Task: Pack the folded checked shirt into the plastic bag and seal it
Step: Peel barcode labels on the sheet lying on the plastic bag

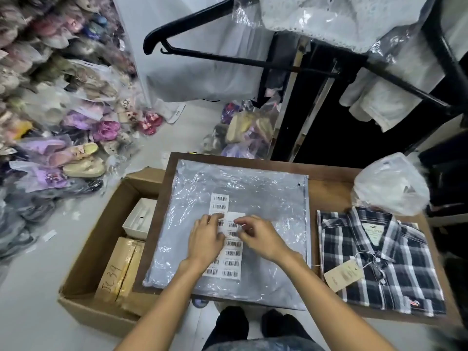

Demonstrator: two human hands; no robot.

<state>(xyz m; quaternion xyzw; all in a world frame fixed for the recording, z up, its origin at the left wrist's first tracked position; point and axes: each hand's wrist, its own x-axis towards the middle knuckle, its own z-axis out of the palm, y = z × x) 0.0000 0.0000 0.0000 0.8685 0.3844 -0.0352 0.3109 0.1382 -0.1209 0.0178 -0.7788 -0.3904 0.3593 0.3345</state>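
The folded checked shirt (379,259), dark with white checks and a paper tag, lies on the right side of the wooden table (329,178). A stack of clear plastic bags (253,188) lies flat in the table's middle. On the stack rests a sheet of barcode stickers (229,262). My left hand (206,239) presses on the sheet with flat fingers. My right hand (258,236) pinches a sticker at the sheet's upper part. Neither hand touches the shirt.
An open cardboard box (86,262) with a white box and yellow-brown packets stands left of the table. A bulging clear bag (390,183) sits behind the shirt. Bagged shoes pile on the floor at left. A black hanger (202,54) and hanging garments overhang the far side.
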